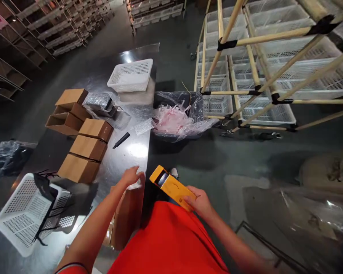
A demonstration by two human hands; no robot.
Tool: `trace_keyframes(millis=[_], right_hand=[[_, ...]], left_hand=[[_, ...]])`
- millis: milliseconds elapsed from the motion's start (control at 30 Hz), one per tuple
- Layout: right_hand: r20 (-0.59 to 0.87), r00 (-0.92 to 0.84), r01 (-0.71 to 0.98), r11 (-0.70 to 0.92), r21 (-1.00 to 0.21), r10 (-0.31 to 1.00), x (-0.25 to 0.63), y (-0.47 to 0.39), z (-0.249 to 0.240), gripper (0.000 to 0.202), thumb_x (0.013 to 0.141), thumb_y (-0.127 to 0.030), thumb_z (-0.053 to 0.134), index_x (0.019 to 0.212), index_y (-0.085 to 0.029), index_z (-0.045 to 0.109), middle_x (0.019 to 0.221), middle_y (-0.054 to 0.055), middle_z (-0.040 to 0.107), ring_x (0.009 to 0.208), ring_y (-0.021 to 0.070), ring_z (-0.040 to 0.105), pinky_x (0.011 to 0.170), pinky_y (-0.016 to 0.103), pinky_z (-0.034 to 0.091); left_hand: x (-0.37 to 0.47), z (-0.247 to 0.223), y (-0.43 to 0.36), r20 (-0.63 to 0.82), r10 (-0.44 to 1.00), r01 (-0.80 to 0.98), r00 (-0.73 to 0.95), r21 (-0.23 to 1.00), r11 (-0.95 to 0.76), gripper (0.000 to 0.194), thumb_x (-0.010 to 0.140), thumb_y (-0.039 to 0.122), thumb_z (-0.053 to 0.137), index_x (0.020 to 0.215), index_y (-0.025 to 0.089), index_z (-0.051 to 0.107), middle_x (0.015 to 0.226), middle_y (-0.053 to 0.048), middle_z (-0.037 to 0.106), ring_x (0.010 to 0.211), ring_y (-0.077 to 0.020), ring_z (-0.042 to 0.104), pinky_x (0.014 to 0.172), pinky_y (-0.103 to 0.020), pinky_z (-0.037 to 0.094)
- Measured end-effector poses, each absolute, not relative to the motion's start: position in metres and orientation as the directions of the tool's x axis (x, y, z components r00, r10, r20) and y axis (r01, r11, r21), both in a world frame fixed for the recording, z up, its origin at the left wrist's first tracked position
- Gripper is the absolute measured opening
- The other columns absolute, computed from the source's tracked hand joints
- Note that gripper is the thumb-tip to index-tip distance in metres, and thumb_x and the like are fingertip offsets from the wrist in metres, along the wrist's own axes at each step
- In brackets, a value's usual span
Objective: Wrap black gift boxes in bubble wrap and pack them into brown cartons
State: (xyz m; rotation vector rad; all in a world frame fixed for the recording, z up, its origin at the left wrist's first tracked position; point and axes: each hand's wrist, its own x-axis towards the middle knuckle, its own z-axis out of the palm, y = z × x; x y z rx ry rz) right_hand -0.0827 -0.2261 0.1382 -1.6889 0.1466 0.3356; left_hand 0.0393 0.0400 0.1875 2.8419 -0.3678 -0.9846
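Note:
My right hand (200, 201) is closed around the lower end of a slim yellow box (175, 190), held tilted in front of my red shirt. A dark gap with something shiny inside shows near the box's upper end. At the table's near edge my left hand (132, 177) is open, fingers spread, with no object visible in it. Just below that hand lies a bit of whitish plastic (135, 185), by the top of a brown cardboard carton (127, 217). Whether the fingers touch the plastic cannot be told.
On the metal table (131, 152) are a black marker-like tool (121, 140), several small brown boxes (88, 147), bubble-wrapped packs (97, 102), a white basket (131, 76) and another tipped basket (23, 213). Beside it stands a lined bin (174, 120) of pinkish scraps. Racks (231, 91) of crates stand right.

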Motion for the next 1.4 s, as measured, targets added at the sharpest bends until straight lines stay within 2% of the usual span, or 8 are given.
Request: trace_keyframes(millis=[100, 167, 233, 400, 600, 733, 1067, 1400], right_hand=[[-0.243, 0.936, -0.238, -0.053, -0.97, 0.254, -0.089, -0.213, 0.147, 0.067, 0.058, -0.085, 0.056, 0.061, -0.018, 0.055, 0.051, 0.0, 0.046, 0.048, 0.0108, 0.037, 0.042, 0.023, 0.028], [-0.226, 0.921, -0.224, -0.042, -0.974, 0.317, -0.093, -0.2, 0.15, 0.065, 0.06, -0.083, 0.058, 0.063, -0.018, 0.057, 0.053, 0.0, 0.047, 0.049, 0.0107, 0.036, 0.043, 0.023, 0.028], [-0.219, 0.907, -0.216, -0.051, -0.975, 0.359, -0.097, -0.186, 0.152, 0.065, 0.06, -0.082, 0.059, 0.064, -0.017, 0.057, 0.054, 0.0, 0.047, 0.049, 0.0106, 0.036, 0.043, 0.023, 0.028], [-0.229, 0.844, -0.197, -0.116, -0.973, 0.485, -0.099, -0.153, 0.161, 0.061, 0.065, -0.079, 0.058, 0.06, -0.019, 0.051, 0.051, -0.002, 0.042, 0.048, 0.01, 0.034, 0.043, 0.024, 0.024], [-0.317, 0.746, -0.214, -0.239, -0.947, 0.586, -0.103, -0.123, 0.18, 0.056, 0.072, -0.072, 0.056, 0.061, -0.018, 0.049, 0.058, -0.001, 0.043, 0.055, 0.0106, 0.035, 0.046, 0.023, 0.024], [-0.405, 0.686, -0.253, -0.323, -0.912, 0.605, -0.107, -0.129, 0.188, 0.052, 0.074, -0.068, 0.058, 0.061, -0.018, 0.048, 0.057, -0.003, 0.04, 0.054, 0.01, 0.034, 0.045, 0.023, 0.024], [-0.436, 0.725, -0.214, -0.426, -0.879, 0.533, -0.124, -0.107, 0.167, 0.048, 0.079, -0.064, 0.054, 0.064, -0.02, 0.044, 0.061, -0.003, 0.039, 0.057, 0.0101, 0.035, 0.046, 0.022, 0.025], [-0.374, 0.746, -0.116, -0.446, -0.888, 0.55, -0.117, -0.095, 0.152, 0.049, 0.075, -0.064, 0.052, 0.057, -0.021, 0.038, 0.054, -0.005, 0.033, 0.052, 0.0089, 0.03, 0.047, 0.024, 0.022]], left_hand=[[0.015, 0.226, 0.043, -0.581, -0.238, 0.109, 0.779, 0.499, -0.86, 0.067, 0.094, 0.061, 0.022, 0.117, 0.015, 0.065, 0.109, -0.012, 0.071, 0.099, -0.0204, 0.066, 0.087, -0.034, 0.049], [-0.007, 0.25, 0.05, -0.629, -0.229, 0.423, 0.743, 0.706, -0.568, 0.07, 0.085, 0.071, 0.035, 0.106, 0.014, 0.069, 0.097, -0.011, 0.073, 0.085, -0.0191, 0.067, 0.076, -0.031, 0.05], [-0.028, 0.265, 0.058, -0.66, -0.185, 0.609, 0.728, 0.747, -0.267, 0.062, 0.072, 0.072, 0.056, 0.088, 0.013, 0.072, 0.08, -0.007, 0.071, 0.071, -0.0167, 0.063, 0.066, -0.028, 0.048], [-0.068, 0.251, 0.084, -0.651, 0.029, 0.652, 0.758, 0.758, -0.034, 0.04, 0.058, 0.053, 0.074, 0.067, 0.015, 0.068, 0.06, 0.001, 0.062, 0.056, -0.0106, 0.052, 0.054, -0.023, 0.038], [-0.102, 0.216, 0.132, -0.559, 0.322, 0.612, 0.764, 0.786, -0.087, 0.033, 0.059, 0.047, 0.071, 0.059, 0.015, 0.066, 0.054, 0.001, 0.062, 0.052, -0.0111, 0.052, 0.051, -0.023, 0.037], [-0.113, 0.215, 0.191, -0.563, 0.397, 0.624, 0.725, 0.78, -0.032, 0.034, 0.061, 0.049, 0.071, 0.063, 0.015, 0.065, 0.055, -0.002, 0.064, 0.052, -0.0128, 0.057, 0.052, -0.024, 0.043], [-0.097, 0.155, 0.244, -0.62, 0.408, 0.689, 0.67, 0.724, -0.032, 0.026, 0.062, 0.038, 0.071, 0.055, 0.017, 0.058, 0.048, 0.001, 0.059, 0.043, -0.0098, 0.05, 0.046, -0.023, 0.036], [-0.11, 0.098, 0.209, -0.677, 0.388, 0.76, 0.626, 0.64, -0.109, 0.026, 0.078, 0.035, 0.068, 0.066, 0.015, 0.059, 0.059, 0.002, 0.058, 0.055, -0.0098, 0.055, 0.058, -0.026, 0.047]])
